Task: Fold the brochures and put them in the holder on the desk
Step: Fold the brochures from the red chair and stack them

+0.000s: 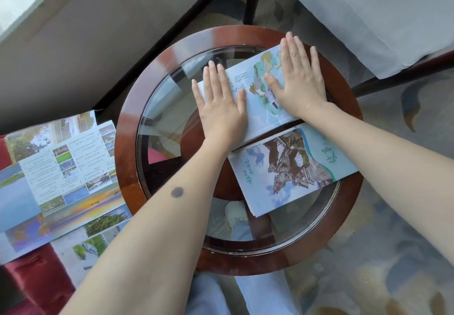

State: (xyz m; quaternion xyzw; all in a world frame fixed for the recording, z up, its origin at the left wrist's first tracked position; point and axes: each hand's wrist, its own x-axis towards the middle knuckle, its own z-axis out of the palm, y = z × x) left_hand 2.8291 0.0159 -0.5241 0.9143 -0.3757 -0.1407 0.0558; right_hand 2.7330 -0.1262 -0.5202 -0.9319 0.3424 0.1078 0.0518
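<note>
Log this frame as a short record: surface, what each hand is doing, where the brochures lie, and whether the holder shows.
surface: round table, wooden rim, glass top
left hand: flat, fingers straight, pressing the far brochure
right hand: flat on the same brochure
far brochure: folded, on the glass
near brochure: folded, lying beside it, no hand on it
unfolded brochures: spread out on the red seat, left of the table
holder: not in view

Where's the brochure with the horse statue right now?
Head view: the horse-statue brochure lies on the round glass table, right of centre, just nearer than the illustrated brochure.
</note>
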